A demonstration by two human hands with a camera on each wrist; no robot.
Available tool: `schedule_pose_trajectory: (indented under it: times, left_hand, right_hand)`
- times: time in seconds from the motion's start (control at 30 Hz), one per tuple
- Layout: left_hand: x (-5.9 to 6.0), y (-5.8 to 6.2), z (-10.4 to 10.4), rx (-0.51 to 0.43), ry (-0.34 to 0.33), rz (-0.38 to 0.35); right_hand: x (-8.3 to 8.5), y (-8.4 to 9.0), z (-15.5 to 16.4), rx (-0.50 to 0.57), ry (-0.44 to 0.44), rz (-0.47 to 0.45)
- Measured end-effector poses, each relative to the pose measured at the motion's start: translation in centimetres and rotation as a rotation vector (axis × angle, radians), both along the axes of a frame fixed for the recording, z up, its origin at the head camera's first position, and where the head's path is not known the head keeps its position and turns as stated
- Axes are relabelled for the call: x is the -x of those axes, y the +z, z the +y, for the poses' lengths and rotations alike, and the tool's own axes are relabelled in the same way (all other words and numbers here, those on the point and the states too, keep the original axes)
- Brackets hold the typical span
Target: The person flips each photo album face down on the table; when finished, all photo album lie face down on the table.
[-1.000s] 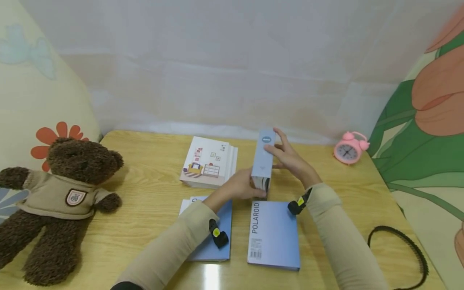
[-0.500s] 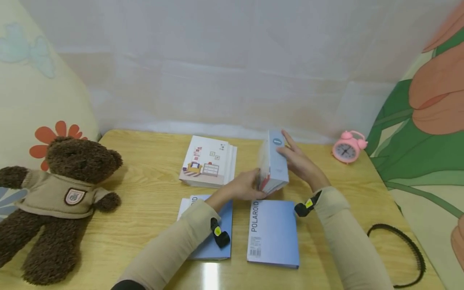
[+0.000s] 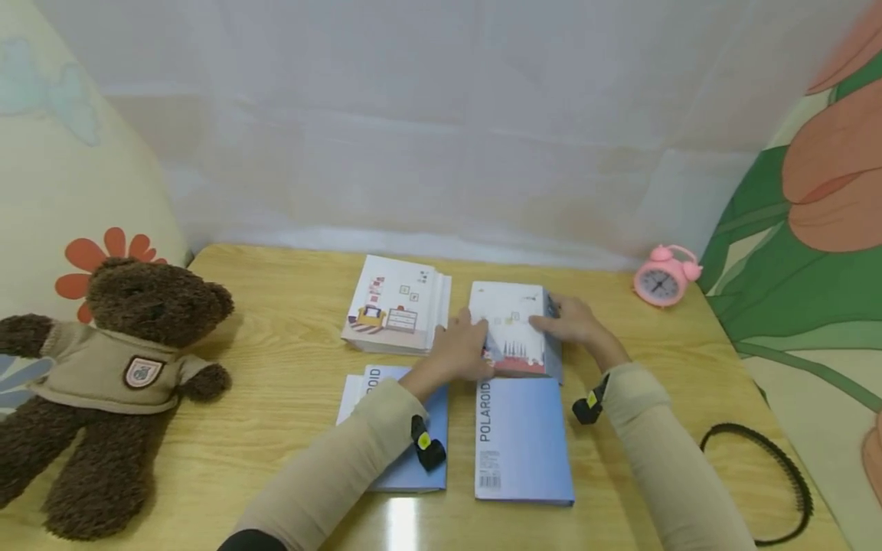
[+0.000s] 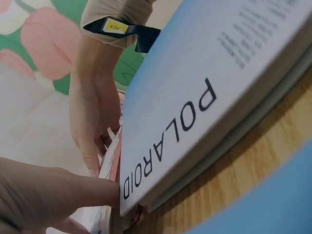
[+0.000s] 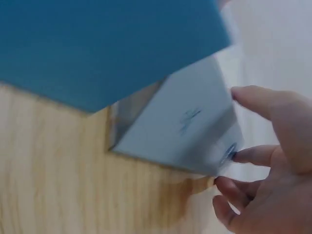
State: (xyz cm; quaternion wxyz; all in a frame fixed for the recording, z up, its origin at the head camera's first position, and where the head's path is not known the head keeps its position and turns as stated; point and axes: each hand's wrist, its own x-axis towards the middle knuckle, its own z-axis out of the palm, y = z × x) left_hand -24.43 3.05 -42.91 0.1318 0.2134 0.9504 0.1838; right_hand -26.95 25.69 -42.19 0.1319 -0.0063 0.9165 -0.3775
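A thick photo album [image 3: 506, 306] with an illustrated white cover and a grey-blue spine [image 5: 185, 126] lies flat at the middle back of the table. My left hand [image 3: 460, 348] holds its left side, fingers over the cover's edge and thumb at the front corner. On the opposite side, my right hand [image 3: 582, 327] grips it with the thumb on the cover edge and fingers at the spine. Just in front lies a blue POLAROID album [image 3: 525, 440], its top edge close to the held one. Another blue album [image 3: 406, 459] is partly hidden under my left forearm.
White albums [image 3: 393, 302] with a furniture drawing are stacked left of the held one. A brown teddy bear [image 3: 103, 413] lies at the left. To the right are a pink alarm clock [image 3: 659, 283] and a black headband [image 3: 792, 474]. White cloth [image 3: 427, 153] hangs behind the table.
The album, first held upright with its spine facing me, has been tipped to the right and laid flat, cover up. Both hands have come down with it.
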Motion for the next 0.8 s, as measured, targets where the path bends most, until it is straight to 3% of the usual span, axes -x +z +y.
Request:
schedule_pose_trajectory:
  times: [0.13,0.3,0.43,0.57,0.7,0.8]
  left_hand:
    - [-0.2,0.3,0.4,0.054,0.016,0.036]
    - [0.1,1.3,-0.7,0.027,-0.027,-0.016]
    - [1.2,3.4,-4.1,-0.064,-0.041,-0.045]
    - [1.9,5.1,-8.7,-0.148,0.02,-0.027]
    - [1.9,5.6,-12.9,-0.192,0.12,-0.013]
    - [1.5,5.2,-15.3,-0.231,0.185,-0.002]
  right_hand:
    - [0.0,-0.2,0.0,-0.059,0.054,0.011]
    - [0.1,0.5,-0.3,-0.092,0.043,0.01]
    - [1.1,2.3,-2.3,-0.161,0.036,0.087]
    - [2.0,4.2,-5.3,-0.172,0.09,0.133]
    - [2.6,5.2,-8.8,-0.169,0.157,0.135]
    - [3.0,5.2,-11.3,-0.153,0.175,0.137]
